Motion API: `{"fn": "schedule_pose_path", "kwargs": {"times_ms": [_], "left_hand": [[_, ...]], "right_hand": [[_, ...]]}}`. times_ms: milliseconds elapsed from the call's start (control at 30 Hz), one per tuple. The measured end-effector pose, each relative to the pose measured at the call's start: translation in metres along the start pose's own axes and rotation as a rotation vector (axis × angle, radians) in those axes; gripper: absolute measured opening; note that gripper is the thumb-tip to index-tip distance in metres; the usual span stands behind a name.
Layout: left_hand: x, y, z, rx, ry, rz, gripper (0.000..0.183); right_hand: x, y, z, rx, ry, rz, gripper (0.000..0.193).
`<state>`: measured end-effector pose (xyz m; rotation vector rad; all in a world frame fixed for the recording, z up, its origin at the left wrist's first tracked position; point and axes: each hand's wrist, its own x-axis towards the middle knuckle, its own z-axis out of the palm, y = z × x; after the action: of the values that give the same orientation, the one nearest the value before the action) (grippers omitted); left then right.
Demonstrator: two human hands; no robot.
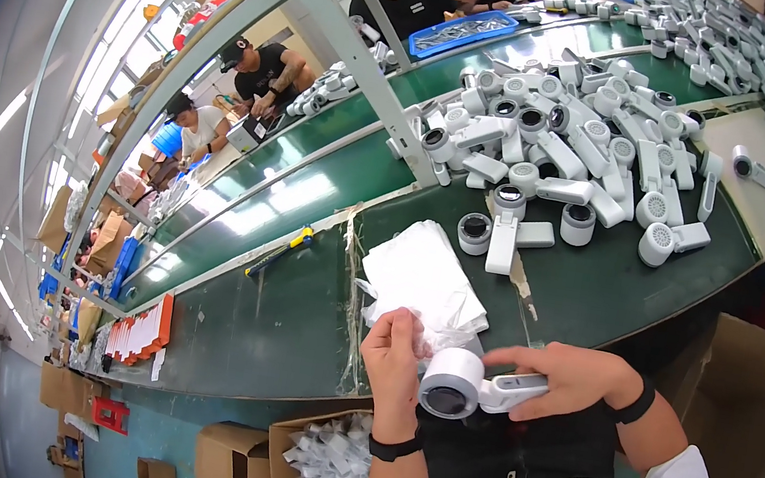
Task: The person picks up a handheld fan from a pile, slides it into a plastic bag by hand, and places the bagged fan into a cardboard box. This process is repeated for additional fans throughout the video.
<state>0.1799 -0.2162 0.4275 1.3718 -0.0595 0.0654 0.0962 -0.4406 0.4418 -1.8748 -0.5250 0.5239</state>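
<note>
My right hand (574, 381) is closed around the grey-and-white handle of a small handheld fan (452, 380). The fan's round white head has a dark round end facing me. Just left of it, my left hand (395, 365) pinches a thin clear plastic bag (440, 335). Under the bag lies a stack of white plastic bags (422, 270) on the green table. Beyond, a large heap of similar white fans (555, 146) covers the table, and a few stand at its near edge.
A yellow-and-black screwdriver (282, 251) lies left of the stack. An open carton (330, 459) of bagged pieces stands below the table's edge; a large cardboard box (733, 410) is at my right. Beyond a metal frame post (352, 47), several people work along the line.
</note>
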Motion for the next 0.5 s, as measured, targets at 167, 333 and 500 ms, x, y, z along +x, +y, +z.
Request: {"fn": "schedule_pose_path", "kwargs": {"times_ms": [167,333,500], "left_hand": [[-0.001,-0.004,-0.015,0.057,-0.141,-0.054,0.023],[-0.005,0.004,-0.022,0.16,-0.284,0.025,0.029],[-0.003,0.002,-0.027,0.166,-0.249,-0.009,0.03]], "right_hand": [[0.013,0.005,-0.009,-0.028,0.057,0.032,0.087],[0.027,0.015,-0.017,-0.128,-0.095,-0.023,0.078],[0.025,0.016,-0.016,-0.1,-0.156,-0.013,0.077]]}}
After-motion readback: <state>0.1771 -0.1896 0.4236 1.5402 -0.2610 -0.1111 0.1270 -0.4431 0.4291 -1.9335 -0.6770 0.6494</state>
